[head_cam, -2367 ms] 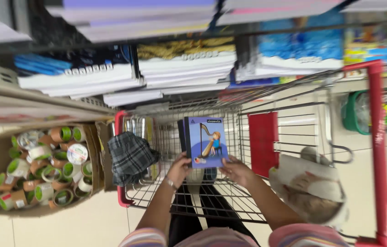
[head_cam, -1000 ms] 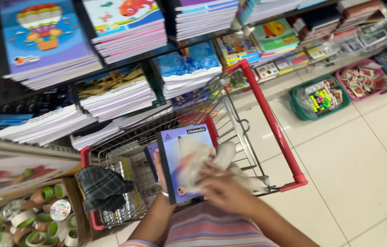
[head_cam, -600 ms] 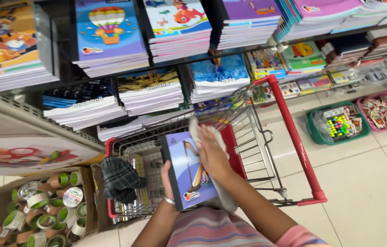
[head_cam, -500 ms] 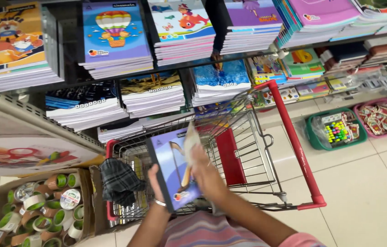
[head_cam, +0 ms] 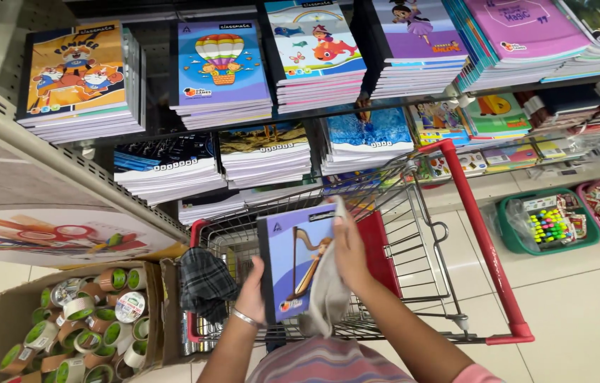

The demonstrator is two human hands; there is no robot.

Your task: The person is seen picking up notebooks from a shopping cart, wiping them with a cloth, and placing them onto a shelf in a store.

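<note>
— While the left hand [head_cam: 252,289] clamps the spine edge of the blue softcover notebook with a harp drawing [head_cam: 293,264], fingers curled round the back and thumb on the front, what is the other one doing?

— The right hand [head_cam: 352,250] lies flat on the cover with fingers closed, pressing a pale grey cloth [head_cam: 323,296] against it; the cloth hangs down past the book's lower edge.

— Where does the book sit?

— Upright over the near end of the red-trimmed wire shopping trolley [head_cam: 456,234], its top edge level with the basket rim.

— Any room around it?

— To the right the basket is open wire. To the left a dark checked fabric bundle [head_cam: 204,282] hangs at the trolley's corner, just beside the left wrist. Beyond that stands a brown cardboard box of tape rolls [head_cam: 80,323], and the shelf of stacked notebooks [head_cam: 257,85] crowds the trolley's far edge. Bare floor tile [head_cam: 576,312] opens on the right.
</note>
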